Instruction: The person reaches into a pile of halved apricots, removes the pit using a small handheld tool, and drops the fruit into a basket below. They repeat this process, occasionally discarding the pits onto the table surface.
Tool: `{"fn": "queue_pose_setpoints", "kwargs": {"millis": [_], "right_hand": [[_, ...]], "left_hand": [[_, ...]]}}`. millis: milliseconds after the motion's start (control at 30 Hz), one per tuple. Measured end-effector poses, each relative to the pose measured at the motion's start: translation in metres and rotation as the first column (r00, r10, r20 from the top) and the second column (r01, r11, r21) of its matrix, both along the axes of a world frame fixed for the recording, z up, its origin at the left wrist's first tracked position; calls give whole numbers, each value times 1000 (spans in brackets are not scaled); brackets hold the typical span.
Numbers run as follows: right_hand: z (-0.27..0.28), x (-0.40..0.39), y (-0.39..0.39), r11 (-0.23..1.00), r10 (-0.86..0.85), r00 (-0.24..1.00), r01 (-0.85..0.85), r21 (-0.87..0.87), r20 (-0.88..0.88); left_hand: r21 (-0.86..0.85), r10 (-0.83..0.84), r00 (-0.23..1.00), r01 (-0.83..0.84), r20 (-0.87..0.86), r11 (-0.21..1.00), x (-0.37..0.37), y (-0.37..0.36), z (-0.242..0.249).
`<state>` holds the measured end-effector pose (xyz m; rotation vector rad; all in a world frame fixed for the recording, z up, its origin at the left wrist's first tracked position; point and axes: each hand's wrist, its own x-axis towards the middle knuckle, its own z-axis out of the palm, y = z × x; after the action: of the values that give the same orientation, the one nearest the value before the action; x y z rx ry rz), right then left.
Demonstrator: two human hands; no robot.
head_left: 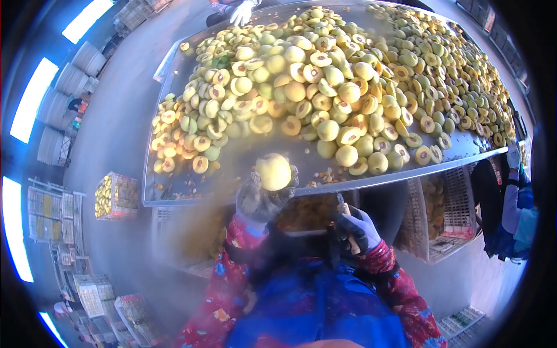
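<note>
My left hand [261, 194], in a dirty grey glove, is closed around a round yellow-green fruit [273, 171] above the near edge of the metal table [232, 165]. To its right, my right hand [355, 231], in a white and dark glove, grips a tool with a wooden handle [353, 242]; its metal end points up toward the table edge. The tool and the fruit are apart. Beyond both hands lies a large heap of halved and whole fruit [325, 87], many halves showing brown centres.
Crates stand under the table, one at the right [429, 220]. A fruit-filled crate [122, 197] is on the floor at left. Another person's gloved hand [242, 13] is at the far edge; a co-worker [516, 209] is at the right. Small scraps lie near the table's front edge.
</note>
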<state>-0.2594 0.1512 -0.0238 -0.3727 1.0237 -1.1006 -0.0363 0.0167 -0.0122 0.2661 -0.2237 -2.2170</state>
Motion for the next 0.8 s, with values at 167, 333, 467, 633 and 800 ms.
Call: {"fn": "queue_pose_setpoints", "kwargs": {"millis": [167, 333, 467, 633, 800], "right_hand": [[-9, -1, 1, 999, 40, 994, -36, 40, -104], [-40, -6, 2, 997, 47, 919, -68, -41, -392], [-48, 2, -9, 994, 19, 865, -68, -80, -501], [-50, 14, -26, 994, 39, 831, -89, -62, -555], [-13, 20, -36, 984, 39, 952, 16, 178, -303]], "left_hand": [[-441, 326, 624, 32, 710, 897, 53, -14, 5], [-578, 629, -466, 268, 622, 771, 160, -37, 14], [-450, 389, -889, 253, 241, 857, 309, -92, -42], [-236, 52, -978, 3, 202, 972, 397, -149, -49], [-375, 237, -970, 198, 61, 906, 390, -221, -85]]}}
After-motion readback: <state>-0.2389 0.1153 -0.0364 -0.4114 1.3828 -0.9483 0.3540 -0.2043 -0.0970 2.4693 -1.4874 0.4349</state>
